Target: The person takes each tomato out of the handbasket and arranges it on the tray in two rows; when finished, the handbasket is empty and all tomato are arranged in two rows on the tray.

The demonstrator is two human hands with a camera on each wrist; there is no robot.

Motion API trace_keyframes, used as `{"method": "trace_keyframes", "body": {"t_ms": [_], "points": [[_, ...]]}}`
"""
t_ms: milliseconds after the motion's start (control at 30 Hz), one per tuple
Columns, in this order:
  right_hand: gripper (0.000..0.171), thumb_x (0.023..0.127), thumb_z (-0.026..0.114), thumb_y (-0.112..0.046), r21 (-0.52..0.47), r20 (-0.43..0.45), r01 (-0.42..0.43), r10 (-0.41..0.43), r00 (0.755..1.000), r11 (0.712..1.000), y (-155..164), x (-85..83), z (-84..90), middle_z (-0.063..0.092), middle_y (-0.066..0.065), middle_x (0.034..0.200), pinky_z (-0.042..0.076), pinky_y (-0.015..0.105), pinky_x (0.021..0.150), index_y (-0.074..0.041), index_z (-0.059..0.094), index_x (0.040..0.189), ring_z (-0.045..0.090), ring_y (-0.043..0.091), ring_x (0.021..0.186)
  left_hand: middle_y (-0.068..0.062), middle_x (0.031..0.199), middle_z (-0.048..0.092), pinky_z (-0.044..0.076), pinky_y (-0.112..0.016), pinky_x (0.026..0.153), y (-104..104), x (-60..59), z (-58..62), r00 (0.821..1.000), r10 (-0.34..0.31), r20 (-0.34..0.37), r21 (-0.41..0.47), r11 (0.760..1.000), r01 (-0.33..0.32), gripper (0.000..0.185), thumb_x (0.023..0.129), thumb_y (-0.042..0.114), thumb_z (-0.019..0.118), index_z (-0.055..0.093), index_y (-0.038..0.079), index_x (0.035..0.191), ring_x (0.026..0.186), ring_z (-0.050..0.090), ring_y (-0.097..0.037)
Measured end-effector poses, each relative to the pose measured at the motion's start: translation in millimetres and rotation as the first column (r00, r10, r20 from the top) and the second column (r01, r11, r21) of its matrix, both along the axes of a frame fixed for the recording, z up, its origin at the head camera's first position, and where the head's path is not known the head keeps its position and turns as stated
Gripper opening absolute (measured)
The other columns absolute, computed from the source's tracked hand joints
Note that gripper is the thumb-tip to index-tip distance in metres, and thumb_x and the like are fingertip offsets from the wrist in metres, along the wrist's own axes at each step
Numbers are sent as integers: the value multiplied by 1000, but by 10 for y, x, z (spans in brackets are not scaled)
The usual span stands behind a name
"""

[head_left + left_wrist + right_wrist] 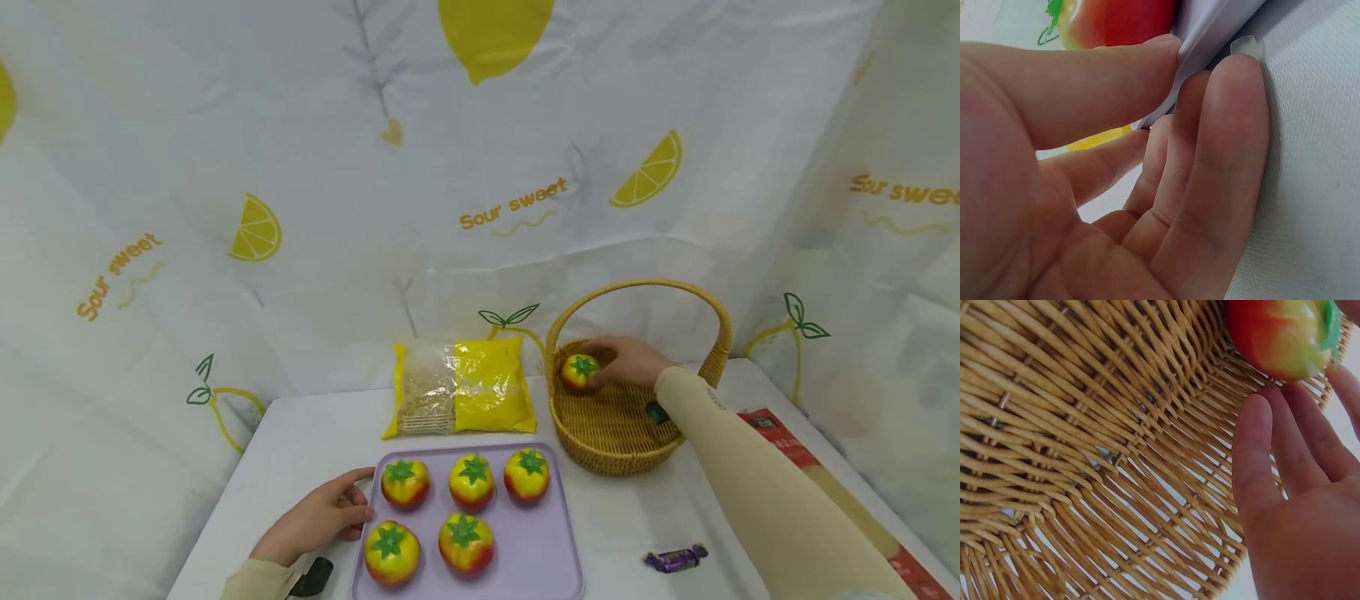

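My right hand (628, 362) reaches into a wicker basket (622, 462) with a tall handle. Its fingers and thumb hold a red and yellow toy tomato (580, 372) with a green star-shaped cap, close to the basket's left wall. In the right wrist view the fingertips lie against the tomato (1282, 340); only a bit of the thumb shows at the corner. On the left edge of a lilac tray (528, 558), my left hand (322, 515) pinches the rim, thumb on top and fingers curled below. Several similar tomatoes (466, 543) sit on the tray in two rows.
A yellow packet (491, 387) with a clear window lies behind the tray against the lemon-print cloth. A purple wrapped candy (677, 558) is right of the tray. Along the table's right edge lies a long red and beige packet (843, 492), partly behind my right sleeve.
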State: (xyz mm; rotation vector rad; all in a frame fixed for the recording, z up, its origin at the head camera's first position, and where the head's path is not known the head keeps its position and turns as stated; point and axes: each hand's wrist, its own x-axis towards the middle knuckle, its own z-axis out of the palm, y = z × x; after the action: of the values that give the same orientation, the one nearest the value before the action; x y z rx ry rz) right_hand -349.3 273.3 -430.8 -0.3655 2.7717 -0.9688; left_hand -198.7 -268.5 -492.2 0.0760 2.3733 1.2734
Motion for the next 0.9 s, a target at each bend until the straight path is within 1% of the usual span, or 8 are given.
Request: {"method": "trace_keyframes", "body": {"t_ms": [167,400,533,800,900], "points": [[70,84,82,-26,-16,15,-23,24,1000,1000,-37,-28,-62,49,14,152,36,58,116,-14,52,146,45,38,139,-10,101,56,61,-33,72,-9,9,-6,1000,6,4,11,1000,-6,70,90,27,76,44,8,150,81,61,-20],[71,83,83,-29,-25,48,-13,15,999,1000,-41,-51,-131,49,13,152,38,57,115,-16,52,146,47,36,136,-9,100,56,61,-32,70,-9,8,-10,1000,0,2,28,1000,0,70,90,27,76,44,7,149,80,61,-19],[69,82,84,-30,-11,48,8,-7,999,1000,-59,-46,-126,50,13,151,37,57,115,-17,55,143,48,36,136,-9,100,57,61,-32,70,-19,-11,-22,1000,-11,-9,33,999,11,70,90,28,77,44,8,149,79,61,-19],[66,83,83,-33,16,45,29,-30,999,999,-98,-16,-91,51,16,148,40,58,113,-18,57,141,50,37,133,-9,100,57,61,-32,71,-32,-27,-23,1000,-11,-6,31,999,11,71,89,29,77,45,9,149,79,62,-19],[66,84,82,-34,15,54,19,-20,998,1000,-111,-5,-74,52,18,147,41,58,111,-16,56,142,51,37,131,-9,100,57,61,-33,71,-32,-29,-21,1000,-13,-5,28,1000,13,70,89,28,77,45,9,149,79,62,-18]]}}
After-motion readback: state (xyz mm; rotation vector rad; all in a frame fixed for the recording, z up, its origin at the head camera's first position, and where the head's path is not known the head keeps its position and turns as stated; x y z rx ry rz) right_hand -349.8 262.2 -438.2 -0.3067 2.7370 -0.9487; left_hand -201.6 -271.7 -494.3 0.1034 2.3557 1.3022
